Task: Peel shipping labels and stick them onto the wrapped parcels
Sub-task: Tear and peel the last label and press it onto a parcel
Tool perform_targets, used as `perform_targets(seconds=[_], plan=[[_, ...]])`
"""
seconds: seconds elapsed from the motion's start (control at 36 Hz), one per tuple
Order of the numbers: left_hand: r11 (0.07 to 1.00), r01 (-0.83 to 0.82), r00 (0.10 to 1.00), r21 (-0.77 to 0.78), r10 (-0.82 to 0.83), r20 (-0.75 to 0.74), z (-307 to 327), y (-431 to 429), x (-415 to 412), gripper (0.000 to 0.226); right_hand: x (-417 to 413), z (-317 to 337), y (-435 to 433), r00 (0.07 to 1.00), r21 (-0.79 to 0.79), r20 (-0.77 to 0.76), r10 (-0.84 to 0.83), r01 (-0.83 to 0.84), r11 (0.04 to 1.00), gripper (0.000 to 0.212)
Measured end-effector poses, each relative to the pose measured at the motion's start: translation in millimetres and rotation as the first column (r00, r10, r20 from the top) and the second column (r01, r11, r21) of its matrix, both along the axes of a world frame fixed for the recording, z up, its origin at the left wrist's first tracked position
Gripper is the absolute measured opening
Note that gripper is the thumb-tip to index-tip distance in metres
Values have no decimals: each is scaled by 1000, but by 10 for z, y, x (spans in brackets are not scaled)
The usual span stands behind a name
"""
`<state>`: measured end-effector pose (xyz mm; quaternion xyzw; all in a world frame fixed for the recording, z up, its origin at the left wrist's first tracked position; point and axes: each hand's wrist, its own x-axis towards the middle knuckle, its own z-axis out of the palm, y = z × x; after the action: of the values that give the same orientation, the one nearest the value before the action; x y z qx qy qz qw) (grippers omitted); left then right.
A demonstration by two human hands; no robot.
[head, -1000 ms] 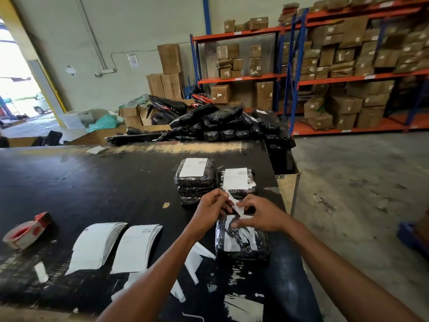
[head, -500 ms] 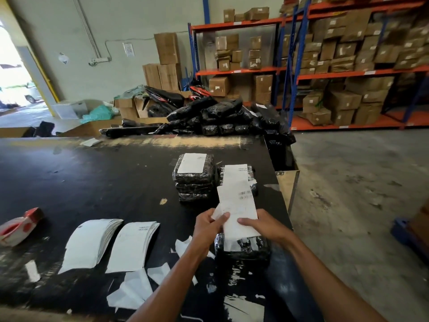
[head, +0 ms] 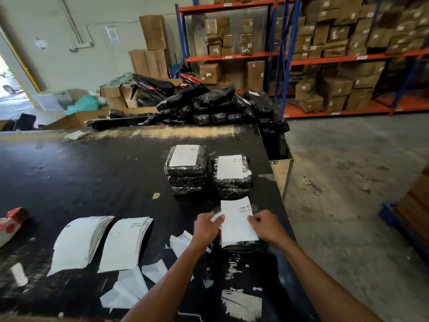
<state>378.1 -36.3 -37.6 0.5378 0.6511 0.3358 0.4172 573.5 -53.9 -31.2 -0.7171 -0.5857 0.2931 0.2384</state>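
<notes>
A white shipping label lies over a black wrapped parcel near the table's right edge. My left hand pinches the label's left edge together with a strip of white backing. My right hand holds the right edge. Only the parcel's near rim shows under the label. Behind it stand two stacks of labelled parcels, the left stack and the right stack. Two piles of unpeeled labels lie to the left.
Torn backing scraps litter the black table near me. A red and white tape dispenser sits at the left edge. A heap of unlabelled black parcels fills the far end. Concrete floor and box shelving lie to the right.
The backing came off the label, which was lifted upright half a second ago. It now lies lower and flatter on the parcel, with both hands at its sides.
</notes>
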Motion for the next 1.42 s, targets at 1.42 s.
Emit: perform_targets(seconds=[1.42], plan=[[939,293,951,-182,-306,-49,35,-70,-282,38,-246,-110,215,800,-231,397,449,-387,893,62]])
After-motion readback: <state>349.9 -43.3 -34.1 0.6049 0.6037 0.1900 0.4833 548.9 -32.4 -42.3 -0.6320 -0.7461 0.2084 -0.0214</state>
